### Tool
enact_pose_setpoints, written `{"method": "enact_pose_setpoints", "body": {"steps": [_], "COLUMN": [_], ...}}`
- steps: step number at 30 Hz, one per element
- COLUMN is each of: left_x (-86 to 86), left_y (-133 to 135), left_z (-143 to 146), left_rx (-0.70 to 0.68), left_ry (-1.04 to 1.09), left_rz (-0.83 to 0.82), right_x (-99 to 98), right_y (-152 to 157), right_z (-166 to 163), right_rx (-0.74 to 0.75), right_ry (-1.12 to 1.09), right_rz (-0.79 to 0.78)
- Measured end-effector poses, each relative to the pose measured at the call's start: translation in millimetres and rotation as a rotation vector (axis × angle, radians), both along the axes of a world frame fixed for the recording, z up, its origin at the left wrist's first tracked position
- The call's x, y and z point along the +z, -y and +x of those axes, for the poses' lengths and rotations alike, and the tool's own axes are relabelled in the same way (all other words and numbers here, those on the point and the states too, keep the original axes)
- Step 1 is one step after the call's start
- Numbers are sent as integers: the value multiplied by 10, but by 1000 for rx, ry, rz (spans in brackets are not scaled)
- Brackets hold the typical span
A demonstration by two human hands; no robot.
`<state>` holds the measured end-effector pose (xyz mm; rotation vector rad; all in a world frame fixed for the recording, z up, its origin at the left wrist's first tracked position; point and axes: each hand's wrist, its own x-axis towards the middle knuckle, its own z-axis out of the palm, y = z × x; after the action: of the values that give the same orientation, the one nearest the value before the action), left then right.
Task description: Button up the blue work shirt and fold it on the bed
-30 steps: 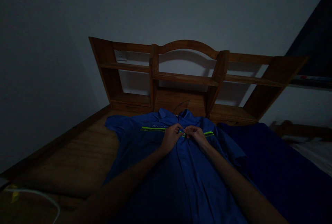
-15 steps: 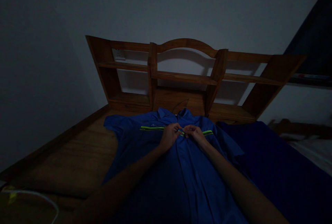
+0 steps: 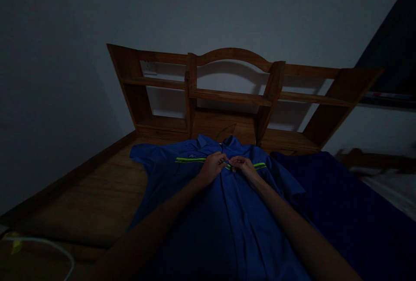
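Observation:
A blue short-sleeved shirt (image 3: 182,185) with a bright green chest stripe lies face up on a bare wooden bed base (image 3: 97,194), collar toward the headboard. My left hand (image 3: 212,168) and my right hand (image 3: 244,167) meet at the shirt's front placket, just below the collar at the level of the stripe. Both hands have their fingers curled in a pinch on the placket fabric. The room is dim, so what sits between the fingertips is too small to make out.
A wooden headboard with open shelves (image 3: 234,96) stands against the grey wall behind the shirt. A darker blue cloth (image 3: 344,211) lies to the right of the shirt. A white cable (image 3: 48,246) curls at the bottom left corner.
Both hands stay pinched at the shirt's placket with only tiny finger shifts. The view has tilted slightly.

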<state>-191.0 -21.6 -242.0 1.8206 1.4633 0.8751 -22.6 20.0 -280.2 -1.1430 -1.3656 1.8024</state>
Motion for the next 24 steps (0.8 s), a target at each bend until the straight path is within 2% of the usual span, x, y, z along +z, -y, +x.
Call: {"method": "enact_pose_setpoints", "body": {"steps": [4, 10, 16, 21, 24], "left_x": [-39, -183, -233, -239, -247], "left_y": [-14, 6, -24, -21, -28], "left_z": [6, 103, 32, -14, 15], "left_rx": [-5, 204, 201, 183, 224], "left_ry": [-24, 31, 113, 135, 81], "left_rz": [13, -15, -91, -133, -126], "right_x": [-3, -19, 32, 27, 30], "right_y": [-7, -9, 11, 55, 71], "right_z": [-4, -20, -37, -53, -81], "right_rx": [-11, -34, -20, -84, -105], "right_ry": [-5, -12, 41, 107, 155], "right_rz": [-1, -7, 9, 98, 160]}}
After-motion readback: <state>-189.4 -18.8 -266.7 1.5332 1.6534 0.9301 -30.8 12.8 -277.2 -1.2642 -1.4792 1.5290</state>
